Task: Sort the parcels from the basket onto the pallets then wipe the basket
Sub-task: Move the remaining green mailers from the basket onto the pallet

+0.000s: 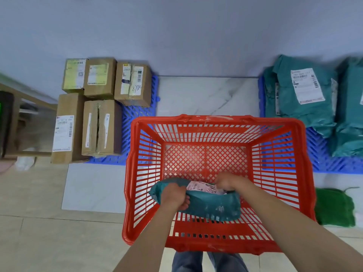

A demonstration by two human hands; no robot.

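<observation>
Both hands grip the teal mailer (206, 205) inside the red basket (302, 154): left hand (173, 196), right hand (228, 182). Its long axis runs left-right. The teal-bag pallet (322, 163) lies right, nearer the right hand.

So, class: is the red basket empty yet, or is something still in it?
Not empty: one teal parcel is still inside the basket, gripped by the left hand and right hand.

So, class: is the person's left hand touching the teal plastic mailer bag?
Touching. The head view shows the left hand gripping the teal plastic mailer bag, fingers curled round its edge.
</observation>
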